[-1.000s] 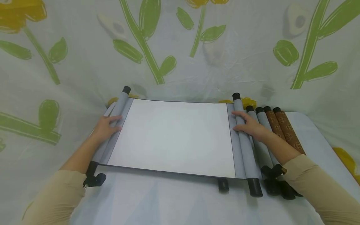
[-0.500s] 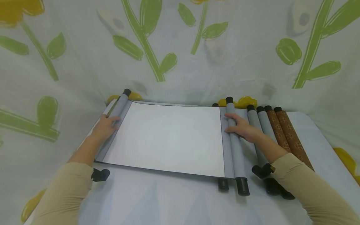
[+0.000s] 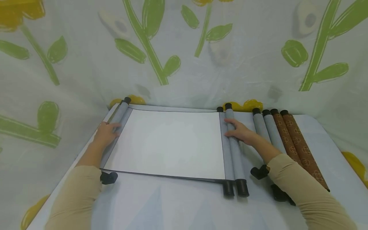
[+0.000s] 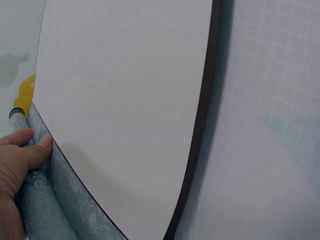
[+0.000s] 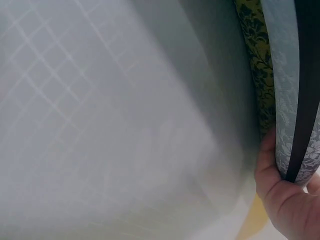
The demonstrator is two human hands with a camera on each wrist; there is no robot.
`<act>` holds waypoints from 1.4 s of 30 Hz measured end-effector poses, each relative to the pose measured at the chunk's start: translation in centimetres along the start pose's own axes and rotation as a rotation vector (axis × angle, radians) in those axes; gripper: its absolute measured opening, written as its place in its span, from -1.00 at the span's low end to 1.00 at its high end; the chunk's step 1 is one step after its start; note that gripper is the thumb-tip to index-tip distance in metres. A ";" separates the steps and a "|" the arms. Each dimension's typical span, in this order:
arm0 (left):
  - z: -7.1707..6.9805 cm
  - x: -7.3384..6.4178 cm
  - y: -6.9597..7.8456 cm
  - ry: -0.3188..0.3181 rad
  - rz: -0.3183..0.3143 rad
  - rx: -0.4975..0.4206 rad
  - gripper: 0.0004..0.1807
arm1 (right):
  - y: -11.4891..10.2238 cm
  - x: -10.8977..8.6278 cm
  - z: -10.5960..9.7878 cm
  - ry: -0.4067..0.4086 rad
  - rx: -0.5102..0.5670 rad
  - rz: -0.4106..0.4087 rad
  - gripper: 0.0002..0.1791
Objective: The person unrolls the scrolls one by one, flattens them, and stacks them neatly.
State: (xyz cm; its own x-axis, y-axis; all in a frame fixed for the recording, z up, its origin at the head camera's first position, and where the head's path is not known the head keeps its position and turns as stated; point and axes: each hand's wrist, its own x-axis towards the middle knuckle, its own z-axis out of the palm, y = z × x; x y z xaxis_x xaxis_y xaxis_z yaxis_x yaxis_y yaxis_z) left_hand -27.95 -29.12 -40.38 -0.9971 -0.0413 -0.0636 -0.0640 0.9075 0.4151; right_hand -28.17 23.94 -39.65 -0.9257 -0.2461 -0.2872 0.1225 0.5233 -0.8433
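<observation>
A hanging scroll (image 3: 172,145) lies partly unrolled between both hands, its blank white sheet framed by grey-blue patterned cloth. My left hand (image 3: 105,134) grips its left roll (image 4: 42,205), thumb on the inner side. Around the right roll (image 3: 234,145), which ends in black knobs, curl the fingers and thumb of my right hand (image 3: 240,131). Just left of that roll, a second rod's black knob (image 3: 228,189) pokes out from under the sheet; the rest of it is hidden. In the right wrist view, olive cloth with dark flowers (image 5: 256,60) shows beside the held roll.
To the right lie two rolled grey scrolls (image 3: 273,127) and two rolled brown patterned scrolls (image 3: 299,143), side by side. The white-covered table (image 3: 161,207) meets a flower-printed curtain (image 3: 201,76) at the back. Black wrist straps show on both arms.
Both hands have lowered the scroll and brought its right roll leftward, away from the rolled scrolls and close beside the rod under the sheet. The left roll has dropped slightly.
</observation>
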 end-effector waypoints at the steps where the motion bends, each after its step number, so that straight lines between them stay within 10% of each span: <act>1: 0.1 0.1 -0.1 0.007 0.009 0.002 -0.49 | 0.0 0.0 0.0 0.001 0.000 0.000 -0.21; 24: 2.4 -0.6 0.1 0.161 0.074 0.103 -0.61 | 0.1 -1.4 0.4 0.086 -0.001 0.156 -0.25; 42: 2.1 -0.9 2.9 0.158 0.045 -0.038 -0.20 | -0.1 -3.5 -1.7 0.101 -0.121 -0.079 -0.15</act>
State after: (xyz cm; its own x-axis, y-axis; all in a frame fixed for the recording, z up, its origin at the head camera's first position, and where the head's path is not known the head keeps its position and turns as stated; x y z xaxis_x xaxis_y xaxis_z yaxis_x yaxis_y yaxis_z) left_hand -27.12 -25.57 -41.00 -0.9928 -0.0686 0.0981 -0.0174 0.8938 0.4481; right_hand -25.60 26.14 -37.77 -0.9628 -0.2101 -0.1698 0.0097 0.6012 -0.7990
